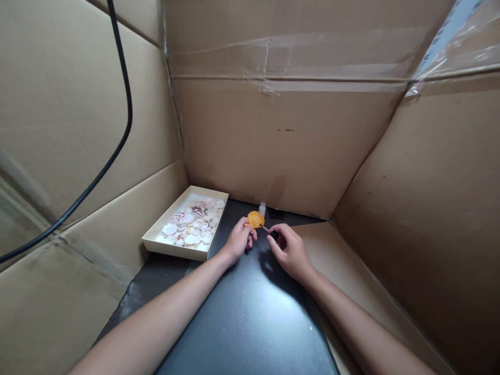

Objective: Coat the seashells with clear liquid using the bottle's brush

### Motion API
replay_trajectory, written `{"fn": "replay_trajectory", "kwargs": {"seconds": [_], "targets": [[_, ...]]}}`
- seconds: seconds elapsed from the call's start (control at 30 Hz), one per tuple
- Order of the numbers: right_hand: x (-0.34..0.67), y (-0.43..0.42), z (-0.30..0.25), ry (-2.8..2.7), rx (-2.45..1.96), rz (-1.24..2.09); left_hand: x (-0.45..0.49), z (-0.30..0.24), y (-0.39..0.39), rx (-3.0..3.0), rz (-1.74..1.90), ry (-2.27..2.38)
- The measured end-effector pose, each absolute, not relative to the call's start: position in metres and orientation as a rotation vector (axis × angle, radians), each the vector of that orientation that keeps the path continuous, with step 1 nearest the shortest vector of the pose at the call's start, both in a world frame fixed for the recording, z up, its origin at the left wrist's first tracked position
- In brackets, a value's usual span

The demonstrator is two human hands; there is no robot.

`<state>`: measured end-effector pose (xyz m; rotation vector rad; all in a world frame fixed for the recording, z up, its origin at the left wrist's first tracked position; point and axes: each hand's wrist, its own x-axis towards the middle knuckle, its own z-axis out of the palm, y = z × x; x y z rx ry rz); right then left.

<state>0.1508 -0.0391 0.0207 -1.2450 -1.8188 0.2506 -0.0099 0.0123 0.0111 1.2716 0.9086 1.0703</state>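
My left hand (238,239) is closed on the edge of an orange seashell (255,219), held up above the dark table. My right hand (288,249) pinches a small brush (265,228) with a thin pale stem; its dark handle is mostly hidden by my fingers. The brush's tip meets the right side of the shell, seemingly touching its face. Just behind the shell stands a small clear bottle (262,209), partly covered by it.
To the left, a shallow cream box (175,251) holds many pale and reddish shells (195,221). Cardboard walls (289,130) enclose the dark table (242,317). A flat cardboard sheet (332,250) lies at right. One black cable (127,99) hangs at upper left.
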Motion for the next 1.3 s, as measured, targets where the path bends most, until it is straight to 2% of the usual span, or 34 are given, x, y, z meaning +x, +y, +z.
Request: {"fn": "replay_trajectory", "kwargs": {"seconds": [1.3], "targets": [[0.1528,-0.0367,0.0179,-1.815,-1.292,0.225,-0.0101,0.0161,0.0079,1.258,1.044,0.889]]}}
